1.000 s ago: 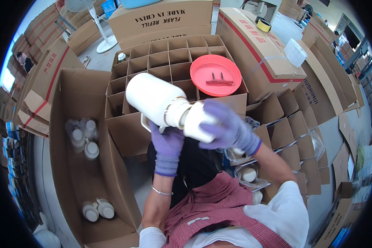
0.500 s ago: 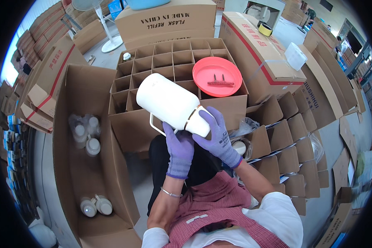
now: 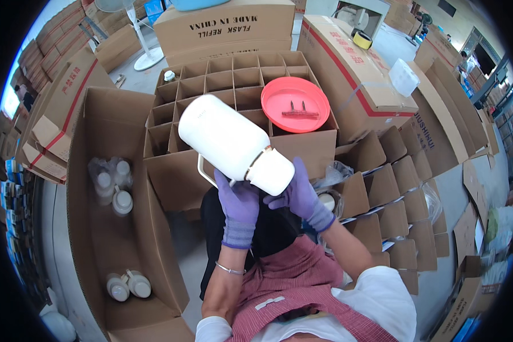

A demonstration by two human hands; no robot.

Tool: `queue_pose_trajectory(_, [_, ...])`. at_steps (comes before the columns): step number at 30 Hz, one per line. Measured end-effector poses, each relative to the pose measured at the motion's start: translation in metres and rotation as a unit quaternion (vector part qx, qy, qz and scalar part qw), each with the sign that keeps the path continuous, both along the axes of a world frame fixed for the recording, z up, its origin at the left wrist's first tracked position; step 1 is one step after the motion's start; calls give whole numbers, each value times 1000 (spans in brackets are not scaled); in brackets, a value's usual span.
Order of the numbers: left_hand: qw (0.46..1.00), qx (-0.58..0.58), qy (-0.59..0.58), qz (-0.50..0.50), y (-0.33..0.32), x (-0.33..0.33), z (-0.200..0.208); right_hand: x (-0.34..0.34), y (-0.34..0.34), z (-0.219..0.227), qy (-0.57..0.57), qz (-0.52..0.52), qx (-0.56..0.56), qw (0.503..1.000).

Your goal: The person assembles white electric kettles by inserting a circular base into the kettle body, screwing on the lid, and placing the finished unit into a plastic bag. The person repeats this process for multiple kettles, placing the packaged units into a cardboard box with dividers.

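A white vacuum jug point(image 3: 225, 137) with a side handle lies tilted across my lap, its rounded white lid point(image 3: 272, 171) pointing down to the right. A thin gold-coloured band shows at the neck. My left hand point(image 3: 238, 202), in a purple glove, is closed around the jug's underside near the handle. My right hand point(image 3: 303, 196), gloved alike, curls against the lid from the right and below; part of its grip is hidden. Beyond the jug, a red round dish point(image 3: 276, 111) holds a reddish strip with two upright spikes point(image 3: 301, 113).
A divided carton point(image 3: 202, 165) stands ahead under the dish. On the left, a long open box point(image 3: 111, 239) holds several white jugs. Cardboard dividers point(image 3: 390, 188) spread at the right. A sealed carton point(image 3: 353, 74) bears a tape roll point(image 3: 362, 39) and a white paper roll point(image 3: 404, 77).
The jug has shifted slightly left and its lid shows more fully. My right hand has slid from over the lid to its right side and underside.
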State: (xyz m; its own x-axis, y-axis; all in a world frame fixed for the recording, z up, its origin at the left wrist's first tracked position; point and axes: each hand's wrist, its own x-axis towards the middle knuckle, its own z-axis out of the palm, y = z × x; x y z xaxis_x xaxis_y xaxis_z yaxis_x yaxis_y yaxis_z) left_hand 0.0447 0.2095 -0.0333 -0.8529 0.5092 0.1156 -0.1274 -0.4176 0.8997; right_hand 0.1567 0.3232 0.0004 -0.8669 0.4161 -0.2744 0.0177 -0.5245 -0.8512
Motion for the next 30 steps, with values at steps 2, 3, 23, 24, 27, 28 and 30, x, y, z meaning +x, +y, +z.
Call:
queue_pose_trajectory(2, [994,85,-72,-13,-1,-9,5,0,7,-6,15,79,-80,994])
queue_pose_trajectory(3, [975,163,-148,-28,-1,-10,10,-3,-10,-2,55,4,30,998])
queue_pose_trajectory(23, [998,46,-35,32,-7,-15,23,-14,-5,-6,44,-124,618,775])
queue_pose_trajectory(24, [997,-27,55,39,-8,-12,22,-14,-5,-10,63,-134,686,712])
queue_pose_trajectory(27, [966,-156,201,48,-10,-6,20,-17,-7,-20,72,-166,752,633])
queue_pose_trajectory(28, [981,-97,158,51,-7,-7,22,-17,-7,-20,46,-130,674,725])
queue_pose_trajectory(30, [996,19,67,58,-4,-15,28,-16,-7,-16,-7,-55,484,874])
